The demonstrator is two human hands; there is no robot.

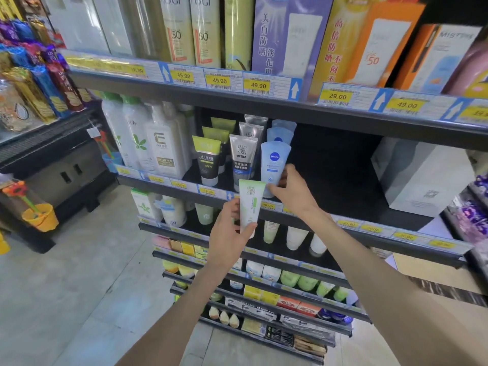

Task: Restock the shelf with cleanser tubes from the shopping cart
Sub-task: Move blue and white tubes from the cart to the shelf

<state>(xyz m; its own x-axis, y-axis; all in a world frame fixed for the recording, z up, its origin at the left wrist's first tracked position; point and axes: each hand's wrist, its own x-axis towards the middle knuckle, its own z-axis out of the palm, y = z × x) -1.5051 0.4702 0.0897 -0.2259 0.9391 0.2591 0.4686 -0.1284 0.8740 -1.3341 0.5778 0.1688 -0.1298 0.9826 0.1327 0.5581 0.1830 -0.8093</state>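
Dark store shelving (pixel 343 165) fills the aisle, each level edged with yellow price tags (pixel 219 81). Just in front of the second shelf, the left hand (pixel 229 231) holds a white-and-green cleanser tube (pixel 249 204) upright, cap down, with thumb and fingers wrapped round its lower half. Its flat crimped top reaches the base of the front blue Nivea tube (pixel 274 165), which stands at the shelf edge at the head of a row of the same blue tubes. The right hand (pixel 293 191) has its fingers curled round the lower right side of that blue tube, gripping it. To the left of it stand a row of grey MEN tubes (pixel 243 157) and a row of black tubes with lime tops (pixel 208 159), then tall white bottles (pixel 163 143). To the right of the blue row the shelf is dark, with a white box (pixel 420 175) farther along. Sunscreen cans (pixel 203 30) and cartons line the shelf above; more tubes and boxes fill the levels below. Snack bags (pixel 31 75) hang on a rack at far left.
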